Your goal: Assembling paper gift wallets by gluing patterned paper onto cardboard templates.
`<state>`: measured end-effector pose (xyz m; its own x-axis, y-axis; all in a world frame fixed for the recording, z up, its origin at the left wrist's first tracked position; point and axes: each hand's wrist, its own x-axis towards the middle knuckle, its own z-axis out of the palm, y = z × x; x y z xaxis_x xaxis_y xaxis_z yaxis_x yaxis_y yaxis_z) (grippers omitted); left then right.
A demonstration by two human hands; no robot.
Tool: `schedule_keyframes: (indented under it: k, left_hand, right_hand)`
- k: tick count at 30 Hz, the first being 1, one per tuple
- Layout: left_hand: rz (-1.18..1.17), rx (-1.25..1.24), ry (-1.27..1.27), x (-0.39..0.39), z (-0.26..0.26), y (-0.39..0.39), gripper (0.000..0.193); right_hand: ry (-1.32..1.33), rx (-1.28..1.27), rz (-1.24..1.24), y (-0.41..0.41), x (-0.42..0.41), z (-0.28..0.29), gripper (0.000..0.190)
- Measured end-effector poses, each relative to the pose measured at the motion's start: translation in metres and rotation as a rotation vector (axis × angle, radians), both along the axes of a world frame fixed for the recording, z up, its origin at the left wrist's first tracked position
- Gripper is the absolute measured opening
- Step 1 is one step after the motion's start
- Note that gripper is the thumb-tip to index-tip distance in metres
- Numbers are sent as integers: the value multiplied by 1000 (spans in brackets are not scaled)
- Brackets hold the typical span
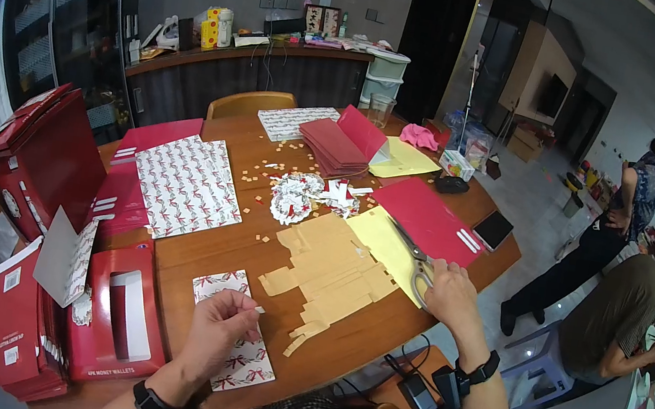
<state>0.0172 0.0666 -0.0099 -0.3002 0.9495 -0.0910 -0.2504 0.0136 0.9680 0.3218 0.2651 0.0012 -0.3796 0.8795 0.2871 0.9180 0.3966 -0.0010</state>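
My left hand (222, 332) hovers over a folded white card (243, 364) printed with garlands and red bows. Thumb and fingertips are drawn together; a tiny pale bit shows beside them, but whether they grip it is unclear. On the right, my right hand (455, 295) has its fingers around the handles of metal scissors (419, 256). Their blades point away from me, over a yellow sheet (384, 238) and a red folder (427, 216). Between my hands lie tan paper strips (337, 269) with small torn or cut tabs.
White and red paper scraps (293, 199) and tan squares lie mid-table. Patterned sheets (187, 187), red boxes (124, 307) and red wallets (23, 330) stand left. Farther back are red folded cards (336, 145). A phone (492, 230) rests near the right edge. Two people are at right.
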Motion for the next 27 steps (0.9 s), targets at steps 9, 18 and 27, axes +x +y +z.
schedule_keyframes:
  k: [9,18,27]
  left_hand:
    - [-17,-15,26,-3,-3,0,3]
    - [34,5,-97,-7,-1,-1,5]
    - [139,63,-242,-11,-4,0,7]
  right_hand:
    - [132,-175,-60,7,-2,19,49]
    - [1165,-723,334,-42,-39,40,46]
    - [421,-382,806,-96,-97,46,54]
